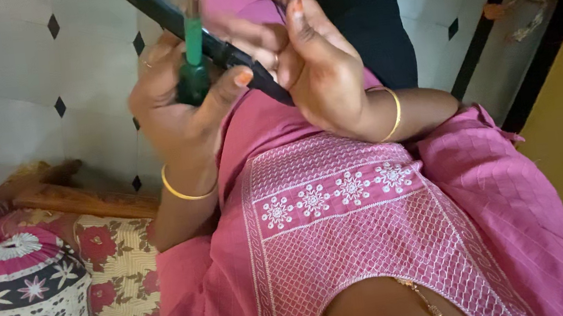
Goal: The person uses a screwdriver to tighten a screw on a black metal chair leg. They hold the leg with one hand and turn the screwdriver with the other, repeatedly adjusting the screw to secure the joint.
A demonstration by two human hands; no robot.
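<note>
Left hand (179, 113) clenches green-handled tool (193, 63) upright, top centre; right hand (313, 64) grasps black bar (214, 46) (diagonal, crossing tool).

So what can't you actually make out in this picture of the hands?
- Green-handled tool, head view: its working end runs off the top edge.
- Long black object: its upper end is cut off by the top edge and its middle is covered by the right hand.
- Left hand: its palm faces away, so the grip inside is hidden.
</note>
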